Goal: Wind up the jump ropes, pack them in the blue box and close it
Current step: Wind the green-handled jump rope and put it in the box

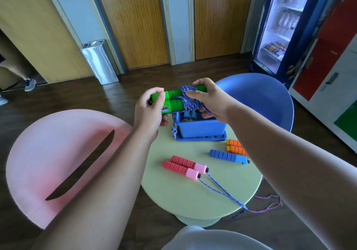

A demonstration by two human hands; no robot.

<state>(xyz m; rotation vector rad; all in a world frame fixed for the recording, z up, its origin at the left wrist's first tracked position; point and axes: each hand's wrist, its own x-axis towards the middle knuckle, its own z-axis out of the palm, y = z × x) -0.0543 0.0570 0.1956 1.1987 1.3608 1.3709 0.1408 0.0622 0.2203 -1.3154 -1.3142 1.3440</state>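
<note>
Your left hand (148,112) grips the left ends of the green handles (173,100). Your right hand (209,99) clasps the rope (190,100) wound round them, just above the open box (201,129). Pink handles (185,166) lie on the table (183,195).

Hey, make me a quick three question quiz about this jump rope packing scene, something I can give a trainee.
1. True or false: the green-handled rope already lies inside the blue box.
2. Which handles' cord trails off the table edge? A orange, B pink, C green.
3. Which hand pinches the wound cord?
Key: 1 false, both hands hold it above the box. 2 B, the pink-handled rope. 3 the right hand; the left hand grips the handle ends.
</note>
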